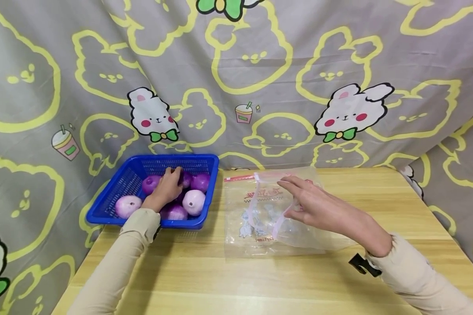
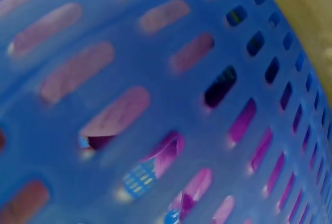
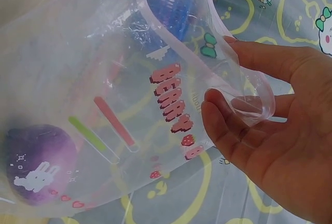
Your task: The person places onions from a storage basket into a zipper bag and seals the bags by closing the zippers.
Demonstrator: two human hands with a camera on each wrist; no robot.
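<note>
The left hand [image 1: 166, 188] reaches down among purple onions [image 1: 194, 202] in a blue basket [image 1: 146, 222]; its fingers bend downward, and the tips are hidden, so a grip cannot be told. Blue slotted wall [image 2: 171, 99] fills the left wrist view, with purple showing through the slots. Above the table, the right hand [image 1: 319, 205] holds the pink-white rim of a clear plastic bag [image 1: 273, 225]. From the right wrist side, the thumb and fingers of the right hand [image 3: 275, 125] lie around the rim of the printed bag [image 3: 129, 94]. A purple onion [image 3: 39, 162] shows through the plastic.
Under the held bag lies another clear bag with a red zip strip [image 1: 240, 178], flat on the wooden table [image 1: 205, 280]. The basket stands at the table's back left. A grey curtain [image 1: 197, 74] with yellow outlines hangs behind the table.
</note>
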